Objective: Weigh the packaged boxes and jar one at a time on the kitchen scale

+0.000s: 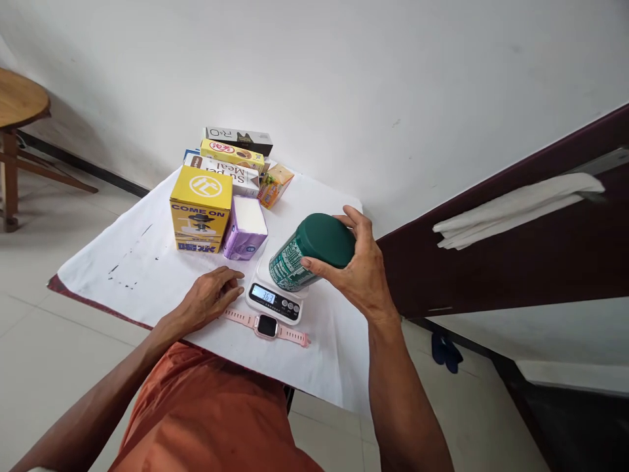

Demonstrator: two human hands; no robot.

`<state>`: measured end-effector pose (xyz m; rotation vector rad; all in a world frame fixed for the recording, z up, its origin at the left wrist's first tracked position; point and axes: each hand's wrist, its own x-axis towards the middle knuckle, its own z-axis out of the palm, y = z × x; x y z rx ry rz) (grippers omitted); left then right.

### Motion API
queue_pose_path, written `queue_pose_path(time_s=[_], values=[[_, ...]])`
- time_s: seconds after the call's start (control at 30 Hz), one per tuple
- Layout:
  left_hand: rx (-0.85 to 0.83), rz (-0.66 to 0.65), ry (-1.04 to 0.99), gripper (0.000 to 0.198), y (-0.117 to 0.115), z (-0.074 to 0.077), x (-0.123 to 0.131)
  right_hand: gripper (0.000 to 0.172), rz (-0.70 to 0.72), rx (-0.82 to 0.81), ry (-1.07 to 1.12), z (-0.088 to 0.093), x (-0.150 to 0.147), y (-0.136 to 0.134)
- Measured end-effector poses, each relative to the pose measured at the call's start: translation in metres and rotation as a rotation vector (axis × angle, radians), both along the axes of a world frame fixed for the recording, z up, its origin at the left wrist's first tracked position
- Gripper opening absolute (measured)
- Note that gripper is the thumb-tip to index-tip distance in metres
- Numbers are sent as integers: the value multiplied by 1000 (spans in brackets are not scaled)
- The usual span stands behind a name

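My right hand (361, 265) is wrapped round the dark green lid of a green canister (295, 262), thumb at the front and fingers at the far side. The canister stands on a white digital kitchen scale (256, 307), whose lit display seems to read 363. On the white cloth left of the scale rests my left hand (213, 295), empty, its fingers loosely bent with the thumb apart from them. Just in front of the scale lies a pink smartwatch (266, 326) with its strap spread out.
Behind my left hand stand a yellow box (202, 210) and a purple tissue pack (246, 226). Farther back are a white "Super Meal" box (226, 172), a yellow carton (233, 155), a black-and-white box (240, 139) and an orange carton (276, 185). A wall borders the table's (147, 282) back.
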<state>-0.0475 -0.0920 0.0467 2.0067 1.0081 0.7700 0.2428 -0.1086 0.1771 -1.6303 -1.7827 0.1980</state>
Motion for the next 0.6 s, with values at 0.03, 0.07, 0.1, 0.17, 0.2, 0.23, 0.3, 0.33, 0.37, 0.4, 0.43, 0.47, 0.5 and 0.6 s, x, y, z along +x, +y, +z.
queue_pose_path(time_s=[0.03,0.07,0.1,0.17,0.2,0.23,0.3,0.33,0.37,0.4,0.43,0.47,0.5,0.6], values=[[1,2,1,32,0,1,0,119,7,9,17,-1,1,0],[1,2,2,32,0,2,0,119,11,15,48,-3,3,-1],[0,1,2,31,0,3,0,118,13,16,95,-5,5,-3],[3,-1,2,31,1,3,1,111,10,31,230,-9,12,-9],[5,-3,3,30,1,3,1,106,1,56,306,-10,16,-13],[8,-5,5,30,1,3,1,101,-16,99,372,-12,20,-18],[11,-10,9,30,1,2,0,90,-71,214,450,-11,27,-28],[10,-11,11,31,1,2,0,84,-103,273,461,-10,30,-33],[8,-12,12,31,1,2,0,79,-129,323,461,-9,32,-38],[8,-11,13,31,1,3,0,74,-145,358,453,-7,33,-43],[9,-10,14,31,0,3,0,70,-154,375,440,-5,34,-47],[12,-7,14,31,0,3,0,68,-158,379,423,-3,35,-50],[14,-5,13,31,0,3,0,68,-161,371,404,-3,35,-53],[27,3,10,30,0,4,0,79,-158,293,374,-11,33,-53]])
